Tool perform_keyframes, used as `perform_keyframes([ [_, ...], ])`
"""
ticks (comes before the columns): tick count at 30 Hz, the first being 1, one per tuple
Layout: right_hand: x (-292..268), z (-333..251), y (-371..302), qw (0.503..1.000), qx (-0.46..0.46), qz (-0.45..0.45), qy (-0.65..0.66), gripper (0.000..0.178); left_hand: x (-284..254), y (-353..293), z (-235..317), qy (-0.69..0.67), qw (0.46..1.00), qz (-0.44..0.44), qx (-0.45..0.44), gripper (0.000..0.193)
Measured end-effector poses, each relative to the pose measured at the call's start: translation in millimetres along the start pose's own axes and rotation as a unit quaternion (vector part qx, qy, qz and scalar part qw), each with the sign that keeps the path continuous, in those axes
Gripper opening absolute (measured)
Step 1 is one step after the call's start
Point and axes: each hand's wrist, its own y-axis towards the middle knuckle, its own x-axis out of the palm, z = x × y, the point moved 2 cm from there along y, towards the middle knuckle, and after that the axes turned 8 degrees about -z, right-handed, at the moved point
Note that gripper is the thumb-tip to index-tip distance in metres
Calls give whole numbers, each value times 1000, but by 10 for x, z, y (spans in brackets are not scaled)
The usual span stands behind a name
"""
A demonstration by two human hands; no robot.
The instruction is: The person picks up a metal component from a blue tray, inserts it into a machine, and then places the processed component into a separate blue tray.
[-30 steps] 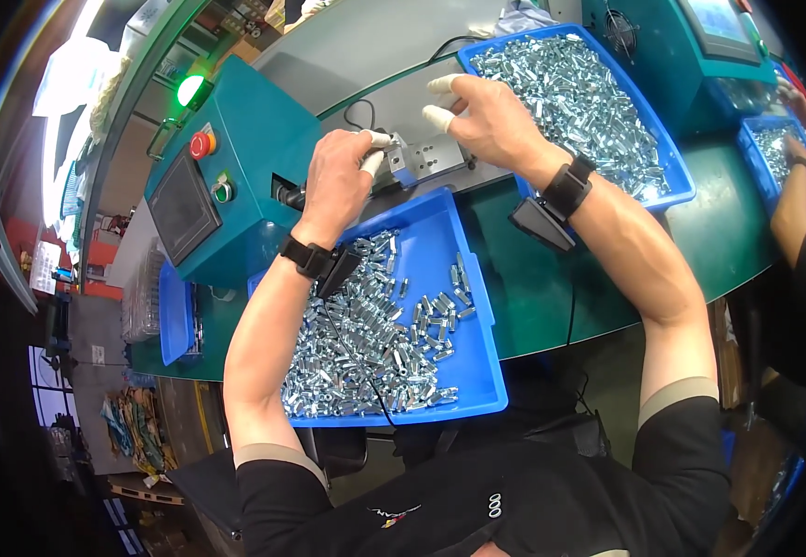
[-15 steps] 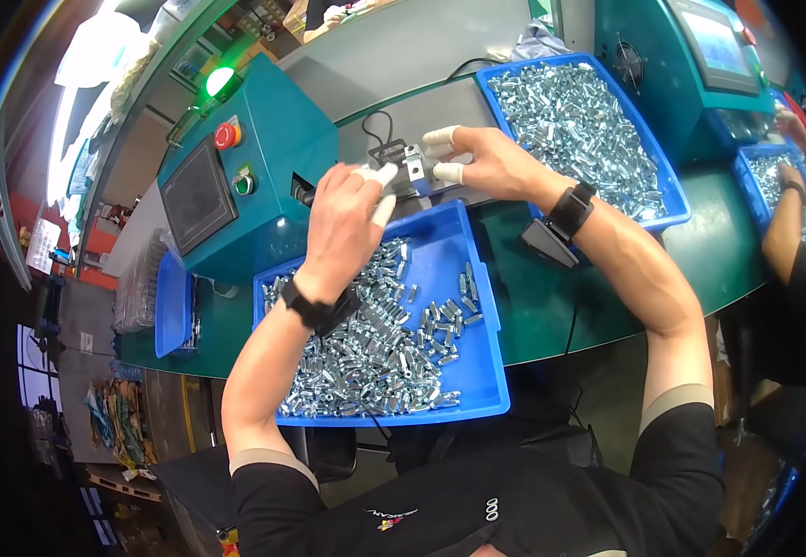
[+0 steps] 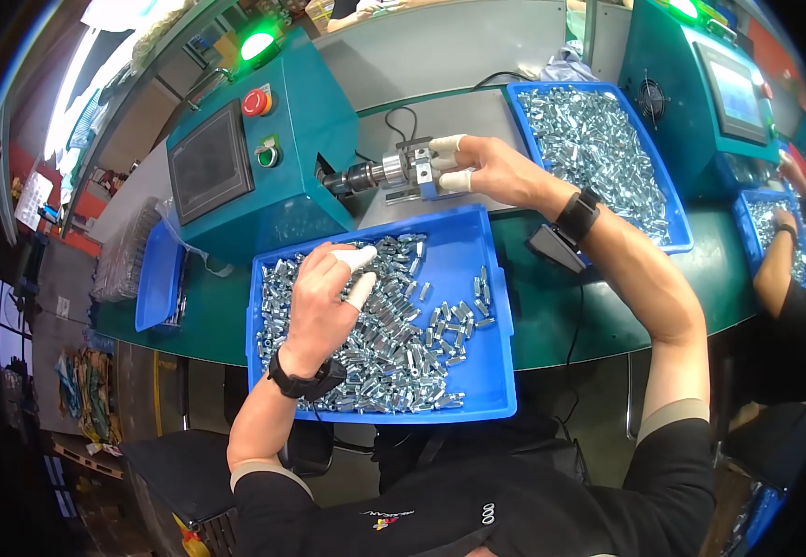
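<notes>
Now away from fixture [image 3: 423, 174], left hand [image 3: 322, 299] over pieces [image 3: 394, 342]

Carries, on the chest of the black shirt [image 3: 542, 492], a short line of pale lettering [image 3: 392, 513] above a small red-and-yellow emblem [image 3: 383, 524], plus a column of white rings [image 3: 488, 513]. Shows, on the lit touchscreen [image 3: 733, 91] of the right-hand teal machine [image 3: 679, 70], only detail too small to read.
</notes>
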Motion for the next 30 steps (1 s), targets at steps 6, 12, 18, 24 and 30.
perform_keyframes([
  [6, -22, -284, 90, 993, 94, -56, -42, 65, 14, -74, 8, -61, 998, 0, -28, 30],
  [12, 27, -14, 44, 994, 74, -11, 82, 64, 58, -133, -35, -113, 991, -27, -63, 29],
  [18, -4, -15, 4, 994, 46, -35, 93, 70, 43, -120, -37, -133, 987, -41, -73, 30],
  [24, 52, -38, -13, 995, 59, -43, 61, 75, 50, -102, -26, -137, 986, -62, -65, 30],
  [30, 27, 15, -8, 994, 49, -54, 84, 75, 93, -92, -63, -134, 987, -59, -67, 31],
])
